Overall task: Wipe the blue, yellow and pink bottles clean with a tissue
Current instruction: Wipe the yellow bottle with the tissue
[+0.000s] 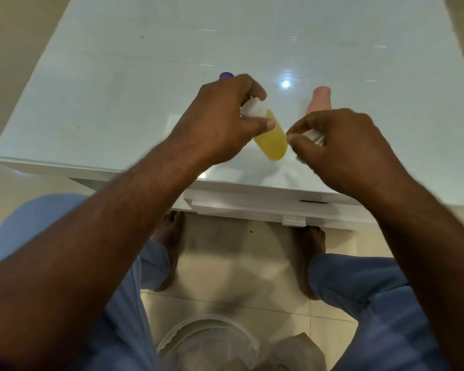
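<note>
Left hand (pixel 225 113) grips a yellow bottle (pixel 271 139) by its white-capped top. Right hand (pixel 340 145) pinches a white tissue (pixel 314 136) just beside it. Pink bottle (pixel 320 100) stands behind the right hand; blue bottle (pixel 226 75) peeks behind the left.

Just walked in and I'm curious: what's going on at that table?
A person is cleaning bottles at a white table. The left hand holds the yellow bottle by its white-capped end, tilted above the table. The right hand pinches a tissue right beside the bottle. The pink bottle stands behind the right hand, and the blue bottle peeks out behind the left.
</note>
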The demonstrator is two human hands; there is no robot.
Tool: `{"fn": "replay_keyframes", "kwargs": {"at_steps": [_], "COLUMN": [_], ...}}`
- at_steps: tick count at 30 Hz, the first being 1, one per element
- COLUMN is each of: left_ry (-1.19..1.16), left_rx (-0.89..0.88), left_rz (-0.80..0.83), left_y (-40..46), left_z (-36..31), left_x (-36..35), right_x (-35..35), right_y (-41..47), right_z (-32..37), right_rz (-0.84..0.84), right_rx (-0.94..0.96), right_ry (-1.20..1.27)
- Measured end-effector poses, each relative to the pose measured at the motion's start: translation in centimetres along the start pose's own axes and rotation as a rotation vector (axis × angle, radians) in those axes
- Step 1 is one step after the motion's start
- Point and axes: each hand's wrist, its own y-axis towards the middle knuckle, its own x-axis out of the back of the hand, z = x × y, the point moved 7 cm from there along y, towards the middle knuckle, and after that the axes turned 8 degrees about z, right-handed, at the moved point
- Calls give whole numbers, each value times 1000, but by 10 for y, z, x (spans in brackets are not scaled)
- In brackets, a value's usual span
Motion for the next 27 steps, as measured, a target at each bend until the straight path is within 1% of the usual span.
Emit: {"fn": "replay_keyframes", "kwargs": {"at_steps": [3,9,12,16,20,23,27], "left_ry": [111,222,304,424,687,828,933], "left_rx": [21,-4,-21,-42,-53,-72,-129], "left_rz": [30,-31,-4,96,213,303,338], "left_y": [6,16,15,16,9,-2,-9], "left_z": [3,3,-4,-12,-9,-5,-3], "left_x": [-11,-22,-32,-46,-52,-55,-60], "right_x": [-8,-29,-33,-39,-41,-38,-38], "right_y": [-2,-8,-11,-12,-10,-10,-9], "right_z": [7,15,18,17,11,9,10], "right_rz": [84,277,331,371,386,390,391], "right_rx": [-20,-40,-29,-3,-12,-13,-17], "right_ry": [-69,-205,-267,-305,-314,-349,-353]}}
